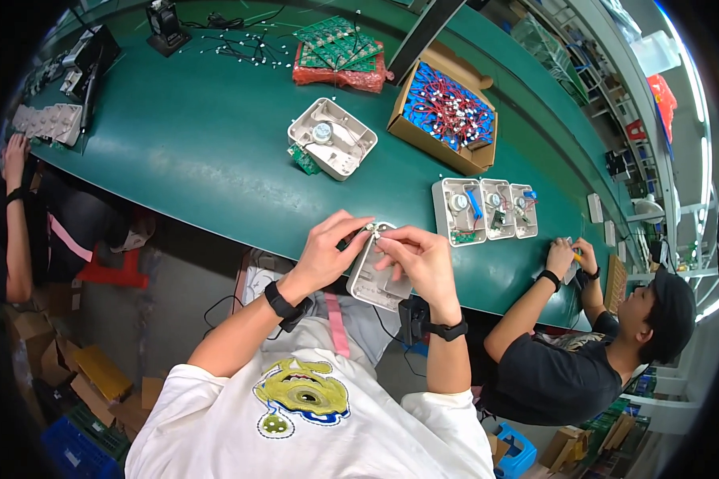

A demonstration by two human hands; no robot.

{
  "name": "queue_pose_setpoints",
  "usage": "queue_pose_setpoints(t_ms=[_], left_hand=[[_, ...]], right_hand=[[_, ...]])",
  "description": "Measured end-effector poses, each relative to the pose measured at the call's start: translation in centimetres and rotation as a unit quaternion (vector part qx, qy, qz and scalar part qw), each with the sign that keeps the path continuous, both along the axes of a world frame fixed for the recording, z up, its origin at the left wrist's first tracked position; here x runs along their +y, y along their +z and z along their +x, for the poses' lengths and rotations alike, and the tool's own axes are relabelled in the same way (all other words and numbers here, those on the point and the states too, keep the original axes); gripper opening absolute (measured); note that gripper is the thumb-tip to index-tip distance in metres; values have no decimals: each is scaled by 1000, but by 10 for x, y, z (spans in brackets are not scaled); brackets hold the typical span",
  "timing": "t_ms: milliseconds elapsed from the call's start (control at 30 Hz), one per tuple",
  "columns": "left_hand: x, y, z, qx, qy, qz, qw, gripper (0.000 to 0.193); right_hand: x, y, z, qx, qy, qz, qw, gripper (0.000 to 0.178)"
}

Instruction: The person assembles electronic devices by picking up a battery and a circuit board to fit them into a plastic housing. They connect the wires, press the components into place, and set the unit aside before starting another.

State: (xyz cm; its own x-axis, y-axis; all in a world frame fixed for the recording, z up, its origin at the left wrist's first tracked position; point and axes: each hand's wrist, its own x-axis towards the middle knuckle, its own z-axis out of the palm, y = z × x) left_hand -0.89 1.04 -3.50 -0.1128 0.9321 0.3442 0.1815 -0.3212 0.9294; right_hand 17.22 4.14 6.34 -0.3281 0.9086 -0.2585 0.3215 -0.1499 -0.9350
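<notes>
Presently, both forearms angle inward, wrists banded black. I see left hand (323, 249) and right hand (423, 262), fingers bent, pinching a small whitish part (375, 231), too tiny to identify. It sits at the upper end of a pale plastic housing (366, 284), tilted by the near edge of the green worktable (208, 160). Beyond: green circuit boards (335, 44), carton (431, 142) of red-wired blue packs (421, 96). Co-worker (559, 379) at right; neighbour's dark clothing (56, 211) at left, its lettering unreadable from here.
</notes>
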Motion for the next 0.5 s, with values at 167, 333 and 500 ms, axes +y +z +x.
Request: queue_pose_setpoints(t_ms=[167,333,500], left_hand=[[0,0,1,22,7,33,999,31],[-2,-4,0,27,15,40,999,31],[-2,-6,-1,44,29,58,997,31]], right_hand=[[-5,14,-19,-186,-11,77,979,12],[-5,-2,-20,-216,-10,171,961,13],[-10,-6,-24,-223,-11,217,950,12]])
